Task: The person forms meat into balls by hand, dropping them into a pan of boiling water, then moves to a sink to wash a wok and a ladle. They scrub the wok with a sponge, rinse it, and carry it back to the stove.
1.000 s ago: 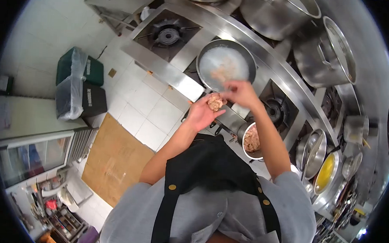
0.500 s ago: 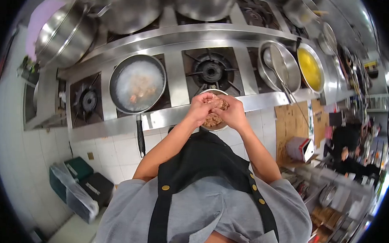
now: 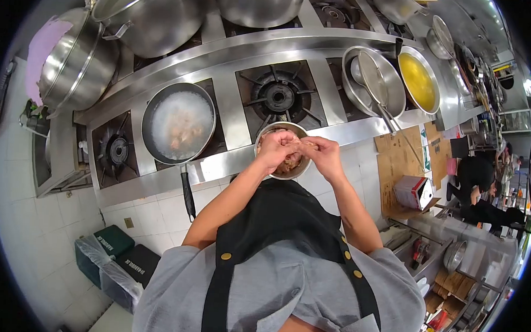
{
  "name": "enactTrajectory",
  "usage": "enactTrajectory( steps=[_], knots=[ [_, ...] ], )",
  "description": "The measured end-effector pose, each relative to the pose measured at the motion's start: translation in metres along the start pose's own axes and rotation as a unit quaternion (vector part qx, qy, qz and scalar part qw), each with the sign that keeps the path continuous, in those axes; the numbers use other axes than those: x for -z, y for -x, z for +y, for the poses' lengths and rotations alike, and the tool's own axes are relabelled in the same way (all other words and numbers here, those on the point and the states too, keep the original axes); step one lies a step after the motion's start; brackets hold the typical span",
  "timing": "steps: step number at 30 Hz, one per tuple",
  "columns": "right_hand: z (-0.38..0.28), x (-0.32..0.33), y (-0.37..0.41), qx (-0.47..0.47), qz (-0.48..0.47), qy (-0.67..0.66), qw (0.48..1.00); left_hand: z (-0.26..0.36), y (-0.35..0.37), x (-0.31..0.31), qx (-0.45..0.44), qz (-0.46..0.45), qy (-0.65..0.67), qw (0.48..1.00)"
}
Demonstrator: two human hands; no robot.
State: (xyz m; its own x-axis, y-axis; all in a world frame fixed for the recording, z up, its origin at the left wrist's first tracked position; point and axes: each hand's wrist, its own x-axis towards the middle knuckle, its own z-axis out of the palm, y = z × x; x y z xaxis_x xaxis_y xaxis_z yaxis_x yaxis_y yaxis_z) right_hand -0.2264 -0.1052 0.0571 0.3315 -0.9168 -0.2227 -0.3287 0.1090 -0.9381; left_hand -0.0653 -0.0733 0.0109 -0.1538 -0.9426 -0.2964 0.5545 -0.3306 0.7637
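Steel stove spans background; frying pan near nine o'clock of bowl. Raw-looking meat sits in bowl, under left hand and right hand. Fingers bent, bunched close; cannot tell what they pinch. Meat likely soft, slippery, light; best cupped from beneath.
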Motion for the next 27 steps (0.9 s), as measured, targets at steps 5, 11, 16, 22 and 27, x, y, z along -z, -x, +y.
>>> enactTrajectory(
  steps=[5,11,16,22,27],
  knots=[
    [-0.002,0.027,-0.004,-0.053,-0.029,-0.187,0.98,0.002,0.004,0.017,-0.017,0.042,-0.004,0.999],
    [-0.021,0.035,0.0,-0.111,-0.073,-0.383,0.914,0.001,0.004,0.022,0.004,0.068,0.058,0.996],
    [-0.017,0.026,-0.008,-0.175,-0.138,-0.454,0.863,-0.011,0.0,0.023,0.017,0.067,-0.025,0.997],
    [-0.035,-0.005,-0.012,-0.14,-0.028,-0.338,0.93,-0.003,0.006,0.024,0.04,0.05,0.132,0.989],
    [0.021,0.001,-0.034,-0.095,-0.216,-0.533,0.813,-0.001,0.009,0.027,0.049,0.067,0.148,0.986]
  ],
)
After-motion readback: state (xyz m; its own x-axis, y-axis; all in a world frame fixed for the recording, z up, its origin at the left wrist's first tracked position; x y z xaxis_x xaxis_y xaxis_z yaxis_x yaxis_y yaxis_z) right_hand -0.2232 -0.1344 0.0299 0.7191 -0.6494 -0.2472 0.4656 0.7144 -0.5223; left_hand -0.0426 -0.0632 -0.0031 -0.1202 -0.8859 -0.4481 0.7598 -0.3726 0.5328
